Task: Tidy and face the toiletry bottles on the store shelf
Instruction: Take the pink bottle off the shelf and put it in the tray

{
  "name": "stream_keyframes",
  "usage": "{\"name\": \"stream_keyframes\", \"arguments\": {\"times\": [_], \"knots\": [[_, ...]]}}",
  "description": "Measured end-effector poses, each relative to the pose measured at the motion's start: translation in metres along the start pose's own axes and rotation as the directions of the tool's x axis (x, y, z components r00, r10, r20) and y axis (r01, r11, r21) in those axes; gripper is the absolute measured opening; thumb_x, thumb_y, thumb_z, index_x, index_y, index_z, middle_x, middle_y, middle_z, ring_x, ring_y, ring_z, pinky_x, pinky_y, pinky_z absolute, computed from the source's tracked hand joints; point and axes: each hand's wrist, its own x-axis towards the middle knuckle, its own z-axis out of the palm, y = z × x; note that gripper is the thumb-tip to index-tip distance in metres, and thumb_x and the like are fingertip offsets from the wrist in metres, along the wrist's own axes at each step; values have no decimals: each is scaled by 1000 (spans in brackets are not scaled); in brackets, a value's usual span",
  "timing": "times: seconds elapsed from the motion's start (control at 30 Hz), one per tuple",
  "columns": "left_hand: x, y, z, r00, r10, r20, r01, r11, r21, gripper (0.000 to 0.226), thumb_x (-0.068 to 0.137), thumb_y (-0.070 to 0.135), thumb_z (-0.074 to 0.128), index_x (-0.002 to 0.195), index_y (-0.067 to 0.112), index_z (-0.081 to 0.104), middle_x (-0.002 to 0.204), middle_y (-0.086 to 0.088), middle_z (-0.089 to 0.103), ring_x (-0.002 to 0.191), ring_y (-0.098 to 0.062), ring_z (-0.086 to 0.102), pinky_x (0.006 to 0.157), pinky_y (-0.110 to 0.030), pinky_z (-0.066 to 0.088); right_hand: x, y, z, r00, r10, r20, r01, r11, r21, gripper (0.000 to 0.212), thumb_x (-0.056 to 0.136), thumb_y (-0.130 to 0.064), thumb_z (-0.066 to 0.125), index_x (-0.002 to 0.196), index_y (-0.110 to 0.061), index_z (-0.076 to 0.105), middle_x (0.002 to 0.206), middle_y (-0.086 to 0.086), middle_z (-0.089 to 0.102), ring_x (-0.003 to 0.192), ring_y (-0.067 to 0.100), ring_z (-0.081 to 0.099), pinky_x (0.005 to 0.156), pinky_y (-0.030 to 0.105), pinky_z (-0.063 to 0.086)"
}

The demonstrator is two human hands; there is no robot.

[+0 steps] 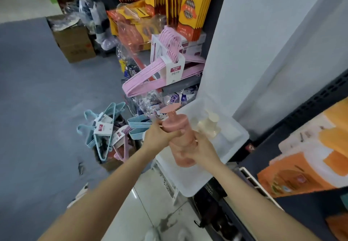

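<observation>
A pink pump bottle [181,139] is held in mid-air just below the centre of the view, gripped by both hands at once. The left hand [157,137] is wrapped around the upper body just under the shoulder, with its fingers curled across the front, while the right hand [204,149] is curled around the lower half from the 3 o'clock side. The bottle's long axis is tilted, running from its base at about 5 o'clock up to its pump at about 11 o'clock, so that the flat pump head [169,108] points toward the top of the view and slightly to the left. The bottle is held clear of any surface, in front of a white shelf tray [241,133] that lies toward 2 o'clock. In that tray a cream pump bottle [208,125] is seen standing, just beside the pink one and not touching it as far as can be told. Toward 12 o'clock a bundle of pink hangers [148,76] is stacked below yellow packets [190,7]. At 9 o'clock blue hangers [99,131] are heaped on the grey floor [37,99], and a cardboard box [73,42] is seen toward 10 o'clock. Orange packages [310,156] are shelved at 3 o'clock.
</observation>
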Motion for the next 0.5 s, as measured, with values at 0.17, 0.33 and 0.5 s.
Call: {"name": "stream_keyframes", "arguments": {"times": [0.17, 0.33, 0.5], "knots": [[44, -26, 11, 999, 16, 30, -18, 996, 88, 81, 42, 52, 82, 109, 15, 55, 93, 4, 66, 89, -17, 65, 80, -44, 56, 35, 32, 16, 997, 59, 40, -62, 994, 92, 44, 75, -9, 73, 113, -22, 57, 88, -15, 59, 79, 1, 56, 65, 10, 43], [68, -47, 28, 992, 105, 76, -117, 976, 182, 72, 55, 32, 87, 113, 16, 49, 102, 4, 61, 90, -14, 60, 74, -24, 48, 55, 64, 37, 994, 107, -32, -98, 973, 210, 48, 73, 4, 72, 114, -16, 56, 92, -12, 61, 77, -7, 57, 60, 2, 41], [72, -61, 39, 983, 146, 107, -163, 971, 173, 76, 51, 27, 89, 112, 16, 44, 100, 8, 58, 89, -9, 57, 68, -12, 44, 69, 83, 44, 995, 96, -33, -86, 968, 234, 43, 73, 0, 74, 112, -10, 58, 99, -7, 65, 87, -6, 59, 70, 9, 44]]}}
